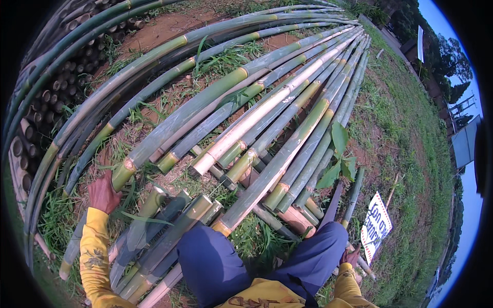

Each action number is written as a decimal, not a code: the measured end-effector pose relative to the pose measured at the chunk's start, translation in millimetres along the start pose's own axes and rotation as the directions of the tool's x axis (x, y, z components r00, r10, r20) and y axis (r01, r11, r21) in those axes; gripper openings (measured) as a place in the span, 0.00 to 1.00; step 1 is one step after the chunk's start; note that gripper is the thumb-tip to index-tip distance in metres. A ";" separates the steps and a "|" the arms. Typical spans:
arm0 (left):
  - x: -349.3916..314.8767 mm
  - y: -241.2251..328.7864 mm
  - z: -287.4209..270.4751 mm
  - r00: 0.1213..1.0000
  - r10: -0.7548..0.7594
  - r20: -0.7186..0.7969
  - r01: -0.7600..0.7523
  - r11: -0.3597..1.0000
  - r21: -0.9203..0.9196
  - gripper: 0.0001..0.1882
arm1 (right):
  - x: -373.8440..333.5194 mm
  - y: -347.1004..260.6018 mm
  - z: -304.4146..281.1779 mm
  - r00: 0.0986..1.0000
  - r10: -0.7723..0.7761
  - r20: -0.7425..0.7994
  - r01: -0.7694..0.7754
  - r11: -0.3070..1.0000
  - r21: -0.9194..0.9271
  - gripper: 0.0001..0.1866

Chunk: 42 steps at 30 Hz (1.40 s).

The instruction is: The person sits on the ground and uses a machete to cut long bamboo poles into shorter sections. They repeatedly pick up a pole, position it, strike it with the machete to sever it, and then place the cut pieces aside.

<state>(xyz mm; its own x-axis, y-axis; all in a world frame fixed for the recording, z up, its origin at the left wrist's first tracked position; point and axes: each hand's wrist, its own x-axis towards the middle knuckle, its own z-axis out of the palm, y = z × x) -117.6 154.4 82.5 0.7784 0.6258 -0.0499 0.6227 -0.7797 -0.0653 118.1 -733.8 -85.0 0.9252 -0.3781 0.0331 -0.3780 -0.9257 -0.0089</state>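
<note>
My left hand (105, 194) is closed round the near cut end of a thick green bamboo pole (187, 115), which runs away toward the far top right. On the right, beside my bent knee, my right hand (351, 256) is small and partly hidden. Its fingers look curled, but what they hold cannot be made out. Between my knees and the far side, several more bamboo poles (287, 154) fan out, their near ends resting on short crosswise bamboo pieces (280, 220). One pole's near end reaches my left knee.
Cut bamboo lengths (164, 249) lie beside my left leg. A stack of bamboo (56, 84) stands at the far left. Green leaves (339, 138) rise among the poles' right side. A white printed sheet (376, 226) lies right of my knee, on the grassy ground (405, 169).
</note>
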 end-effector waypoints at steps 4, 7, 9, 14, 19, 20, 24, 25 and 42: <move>-55.6 43.1 -14.5 0.993 -0.111 0.032 0.113 0.989 -0.092 0.32 | 30.9 -68.7 -41.6 0.999 0.012 -0.037 -0.010 0.999 0.044 0.44; -91.4 76.7 -32.5 0.998 -0.051 -0.038 0.049 0.997 -0.055 0.33 | 44.0 -105.9 -60.9 0.999 0.052 0.005 -0.053 0.992 0.118 0.45; -105.1 90.4 -28.1 0.999 -0.010 -0.043 0.006 0.996 -0.087 0.34 | 43.4 -96.4 -57.7 0.997 0.075 0.011 -0.076 0.990 0.117 0.46; -99.1 116.6 -16.0 0.942 -0.046 0.331 0.125 0.967 -0.221 0.37 | 43.4 -77.2 -13.3 0.992 -0.019 -0.128 0.038 0.988 0.152 0.47; -102.8 87.2 -3.7 0.980 0.048 0.195 0.031 0.924 -0.381 0.38 | 69.9 -163.8 -55.1 0.994 -0.044 -0.104 0.076 0.941 0.329 0.46; -103.3 92.8 -16.8 0.981 0.049 0.186 0.020 0.936 -0.351 0.38 | 81.1 -190.0 -64.3 0.985 -0.111 -0.134 0.157 0.901 0.404 0.46; -118.6 114.1 -66.7 0.988 0.122 0.092 -0.084 0.938 -0.337 0.33 | 91.4 -331.1 -91.7 0.900 -0.404 -0.162 0.417 0.696 0.584 0.42; -130.3 118.7 -76.4 0.980 0.153 0.127 -0.091 0.912 -0.400 0.32 | 82.0 -363.7 -98.7 0.860 -0.475 -0.186 0.485 0.646 0.589 0.43; -267.8 -65.0 17.8 0.833 -0.288 0.472 0.451 0.848 -0.278 0.33 | 145.3 -187.5 -48.4 0.954 -0.238 -0.183 0.299 0.807 0.509 0.37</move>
<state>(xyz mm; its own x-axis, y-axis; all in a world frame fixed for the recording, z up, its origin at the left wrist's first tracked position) -368.0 37.9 82.3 0.4315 0.7554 -0.4931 0.9013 -0.3846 0.1994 321.8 -615.0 -30.1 0.9663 -0.1392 0.2167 -0.0108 -0.8626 -0.5058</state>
